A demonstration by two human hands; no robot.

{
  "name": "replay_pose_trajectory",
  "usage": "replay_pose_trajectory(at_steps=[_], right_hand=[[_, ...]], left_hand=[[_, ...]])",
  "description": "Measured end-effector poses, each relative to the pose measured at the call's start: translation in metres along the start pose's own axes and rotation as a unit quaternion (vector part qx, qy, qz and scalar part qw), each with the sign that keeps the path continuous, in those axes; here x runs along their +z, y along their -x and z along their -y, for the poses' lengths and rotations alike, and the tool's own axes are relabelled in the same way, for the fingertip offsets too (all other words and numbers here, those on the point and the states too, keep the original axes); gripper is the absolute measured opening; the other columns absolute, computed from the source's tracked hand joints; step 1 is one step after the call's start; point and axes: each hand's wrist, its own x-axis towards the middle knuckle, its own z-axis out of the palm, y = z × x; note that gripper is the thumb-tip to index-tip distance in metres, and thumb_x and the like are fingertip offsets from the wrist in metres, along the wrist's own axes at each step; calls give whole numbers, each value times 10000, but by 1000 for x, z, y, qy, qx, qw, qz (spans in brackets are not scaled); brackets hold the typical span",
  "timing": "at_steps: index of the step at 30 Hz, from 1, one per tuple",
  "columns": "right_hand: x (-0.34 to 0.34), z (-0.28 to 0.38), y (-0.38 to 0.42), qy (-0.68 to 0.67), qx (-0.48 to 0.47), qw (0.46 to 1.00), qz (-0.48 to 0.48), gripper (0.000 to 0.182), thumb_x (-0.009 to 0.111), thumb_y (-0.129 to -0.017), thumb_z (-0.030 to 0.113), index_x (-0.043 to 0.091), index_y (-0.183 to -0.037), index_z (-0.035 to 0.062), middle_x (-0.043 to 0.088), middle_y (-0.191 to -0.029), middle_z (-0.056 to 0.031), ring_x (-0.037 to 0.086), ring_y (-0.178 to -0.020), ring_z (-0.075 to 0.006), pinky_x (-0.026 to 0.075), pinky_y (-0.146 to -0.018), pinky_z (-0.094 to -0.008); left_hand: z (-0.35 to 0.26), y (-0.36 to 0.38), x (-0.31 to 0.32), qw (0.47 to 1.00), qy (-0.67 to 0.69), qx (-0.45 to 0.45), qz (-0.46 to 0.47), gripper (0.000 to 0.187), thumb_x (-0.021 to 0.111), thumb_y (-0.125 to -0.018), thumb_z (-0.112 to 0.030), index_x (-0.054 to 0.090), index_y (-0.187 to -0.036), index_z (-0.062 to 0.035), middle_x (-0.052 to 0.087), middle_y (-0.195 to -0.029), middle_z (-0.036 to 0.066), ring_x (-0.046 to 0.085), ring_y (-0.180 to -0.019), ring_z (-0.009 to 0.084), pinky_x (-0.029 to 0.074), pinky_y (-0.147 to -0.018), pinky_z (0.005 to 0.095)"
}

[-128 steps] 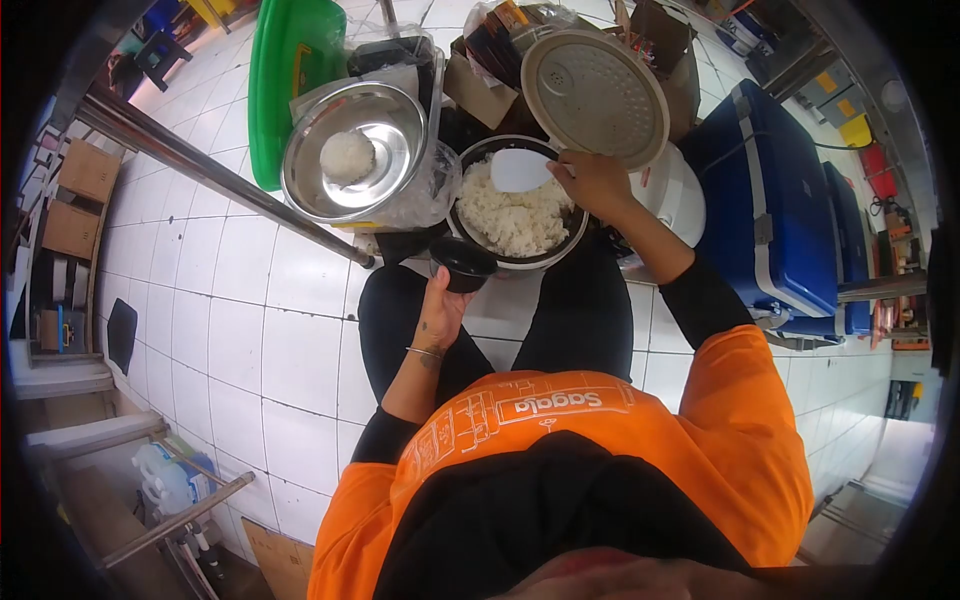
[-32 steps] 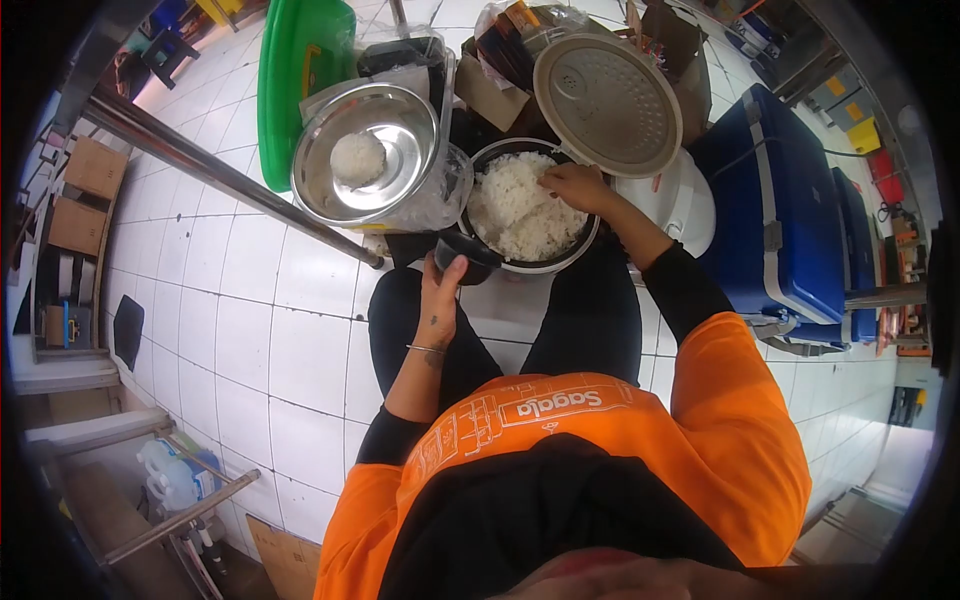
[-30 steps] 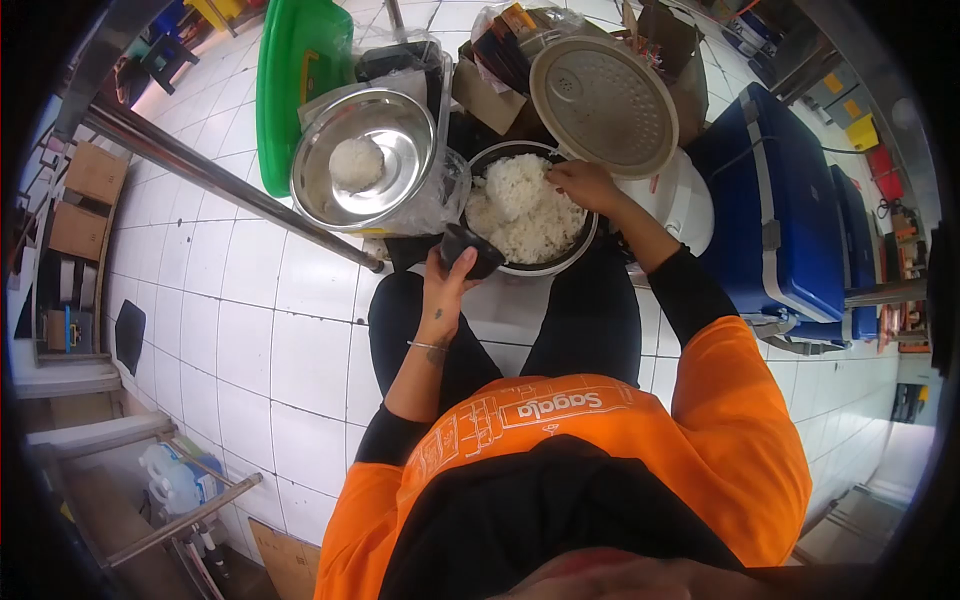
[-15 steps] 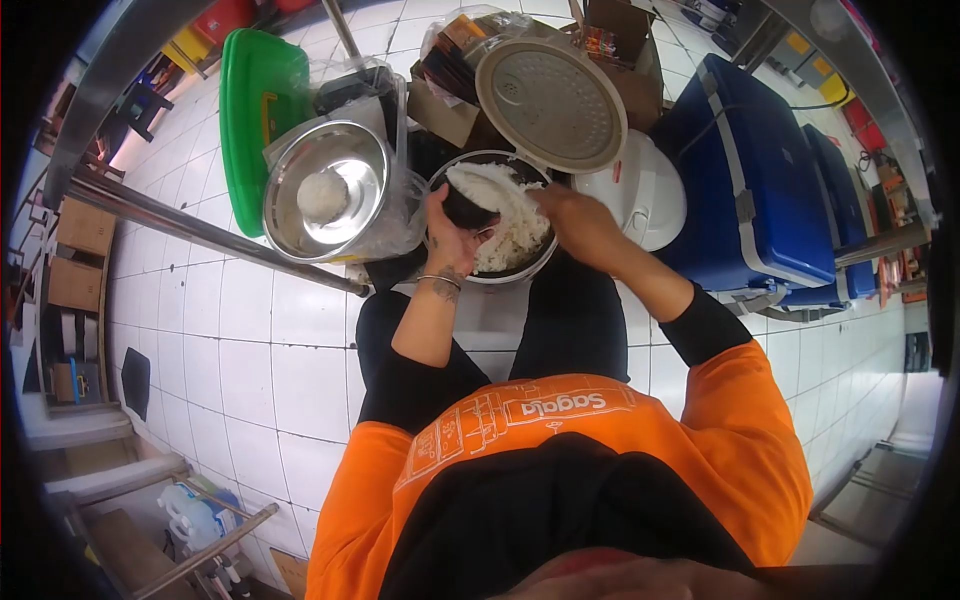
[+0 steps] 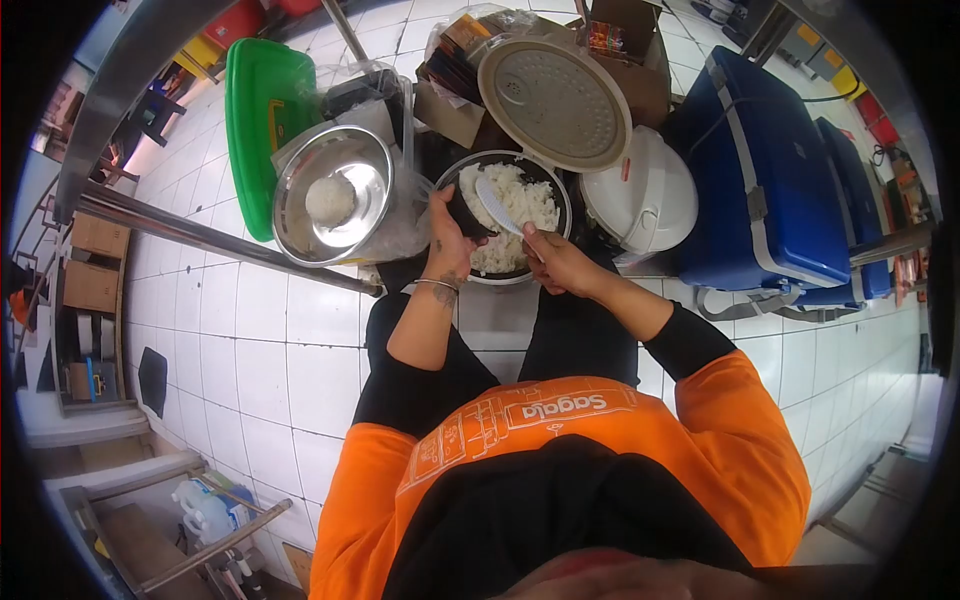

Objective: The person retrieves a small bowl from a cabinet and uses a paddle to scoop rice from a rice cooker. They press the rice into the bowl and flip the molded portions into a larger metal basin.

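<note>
My left hand (image 5: 452,240) is wrapped round a small black bowl (image 5: 466,214), which is tilted and has white rice at its mouth. In my right hand (image 5: 562,262) is the handle of a white rice paddle (image 5: 497,207); its blade lies against the rice by the bowl. Both hands are over the open rice cooker (image 5: 562,185), where loose cooked rice (image 5: 530,196) fills the pot. To the left, a steel bowl (image 5: 290,228) holds one rounded mound of rice (image 5: 330,201).
The cooker's round inner lid (image 5: 560,100) stands up behind the pot, beside a white domed appliance part (image 5: 645,195). Blue cool boxes (image 5: 775,170) are at the right. A green lid (image 5: 250,140) and a metal bar (image 5: 230,243) lie left; cardboard boxes (image 5: 630,60) stand behind.
My right hand has drawn back toward me, and the paddle has come into view with its blade at the black bowl. My left hand still holds the bowl in about the same place.
</note>
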Motion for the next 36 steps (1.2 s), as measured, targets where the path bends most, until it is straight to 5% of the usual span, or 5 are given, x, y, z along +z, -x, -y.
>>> replay_pose_trajectory(at_steps=[12, 21, 25, 27, 36], right_hand=[[-22, 40, -33, 470, -130, 873, -17, 649, 364, -952, 562, 594, -943, -45, 625, -902, -248, 588, -906, -402, 433, -835, -435], [-54, 86, 3, 721, -25, 677, -146, 448, 565, -824, 431, 677, -904, 5, 670, -935, -199, 651, -892, -355, 511, -780, -447], [-36, 70, 8, 738, 32, 660, -138, 391, 546, -843, 370, 684, -929, 14, 679, -951, -179, 658, -901, -339, 518, -794, -440], [-28, 69, 10, 730, 71, 666, -138, 355, 527, -863, 324, 687, -951, 21, 679, -965, -179, 657, -923, -339, 520, -804, -438], [-10, 5, -16, 650, 7, 750, -119, 384, 509, -893, 331, 674, -971, -7, 664, -987, -221, 645, -936, -369, 504, -824, -456]], left_hand=[[-14, -1, -6, 988, -157, -7, 12, 560, 327, -857, -597, 564, -1079, -142, 651, -865, 28, 607, -621, 146, 308, -436, 232], [-3, 24, -45, 993, -117, 18, -24, 542, 325, -913, -521, 570, -1101, -75, 663, -906, 120, 649, -628, 178, 336, -355, 226], [5, 19, -26, 921, -350, 112, -131, 506, 473, -894, -433, 530, -1071, 37, 597, -1058, 266, 660, -744, 341, 515, -500, 376], [12, 9, -19, 746, -619, 224, -97, 567, 483, -873, -470, 498, -1089, 53, 596, -1032, 305, 643, -833, 415, 531, -689, 460], [58, -44, -19, 703, -694, 133, -72, 638, 456, -860, -483, 465, -1107, 105, 618, -925, 338, 625, -904, 452, 502, -829, 464]])
